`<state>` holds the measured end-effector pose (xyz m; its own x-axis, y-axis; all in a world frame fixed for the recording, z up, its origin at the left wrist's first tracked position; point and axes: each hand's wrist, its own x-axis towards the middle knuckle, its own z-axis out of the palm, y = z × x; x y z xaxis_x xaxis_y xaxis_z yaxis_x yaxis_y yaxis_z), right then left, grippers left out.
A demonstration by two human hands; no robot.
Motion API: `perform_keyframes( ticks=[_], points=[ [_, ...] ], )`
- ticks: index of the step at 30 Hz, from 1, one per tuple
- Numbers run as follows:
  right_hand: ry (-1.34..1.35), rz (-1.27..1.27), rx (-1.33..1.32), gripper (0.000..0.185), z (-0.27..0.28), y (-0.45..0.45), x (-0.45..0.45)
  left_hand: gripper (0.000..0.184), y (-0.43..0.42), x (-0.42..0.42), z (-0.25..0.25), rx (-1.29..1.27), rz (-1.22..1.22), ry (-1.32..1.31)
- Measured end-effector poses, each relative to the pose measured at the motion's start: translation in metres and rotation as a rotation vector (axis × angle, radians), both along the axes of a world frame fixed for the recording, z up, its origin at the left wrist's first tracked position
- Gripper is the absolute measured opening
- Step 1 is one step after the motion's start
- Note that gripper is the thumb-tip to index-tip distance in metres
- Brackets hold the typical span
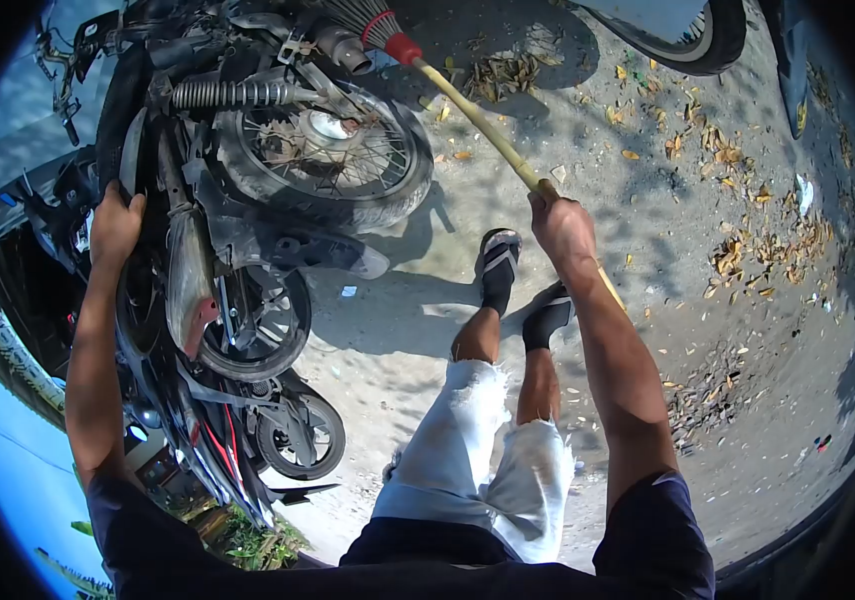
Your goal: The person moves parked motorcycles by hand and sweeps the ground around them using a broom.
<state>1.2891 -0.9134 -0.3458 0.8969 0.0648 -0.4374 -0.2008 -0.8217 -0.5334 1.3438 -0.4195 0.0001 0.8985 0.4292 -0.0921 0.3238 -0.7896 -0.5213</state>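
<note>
My right hand [563,232] is closed round the bamboo handle of a broom [478,118]. Its thin stiff bristles [363,18], bound by a red collar, point away from me at the top, and the handle's lower end passes behind my forearm. On the left, my left hand [117,228] grips a dark upper part of a dusty motorcycle [188,195]; the fingertips are mostly hidden. This motorcycle has a spring shock absorber [238,95], and a spoked wheel [328,150] with a worn tyre stands to the right of that hand.
More motorcycles [238,420] are parked close along the left side. Dry leaves [768,250] lie scattered over the dirt ground at right, with a small heap [508,75] near the bristles. A vehicle tyre [718,40] is at the top right. My sandalled feet [500,265] are in the middle.
</note>
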Motion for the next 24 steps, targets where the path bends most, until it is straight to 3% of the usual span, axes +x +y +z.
perform_keyframes(
  ticks=[6,9,13,16,19,20,21,22,24],
  points=[
    [-0.045,0.076,-0.110,0.031,-0.016,-0.039,0.004,0.063,-0.011,0.001,0.003,0.006,0.034,0.001],
    [-0.015,-0.045,-0.200,0.030,0.018,-0.100,-0.068,0.062,0.002,-0.001,0.000,-0.022,0.013,-0.013],
    [-0.047,-0.080,-0.127,0.026,0.077,-0.190,-0.222,0.060,-0.008,-0.001,0.002,-0.021,0.037,-0.012],
    [-0.025,-0.125,-0.066,0.025,0.108,-0.208,-0.280,0.058,-0.010,-0.002,0.001,-0.038,0.026,-0.022],
    [-0.036,-0.193,0.007,0.026,0.103,-0.180,-0.262,0.057,-0.012,0.001,0.001,-0.045,0.030,-0.016],
    [-0.183,-0.059,-0.053,0.026,0.066,-0.177,-0.261,0.057,-0.012,0.001,0.002,-0.039,0.036,-0.008],
    [0.017,-0.161,-0.073,0.027,0.075,-0.146,-0.219,0.057,-0.013,0.001,0.003,-0.038,0.039,-0.013],
    [-0.054,-0.240,-0.009,0.029,0.061,-0.120,-0.191,0.057,-0.014,0.001,0.003,-0.037,0.038,-0.012],
    [0.057,-0.231,0.002,0.030,0.040,-0.072,-0.125,0.058,-0.019,0.001,0.003,-0.023,0.025,-0.008]
  ],
)
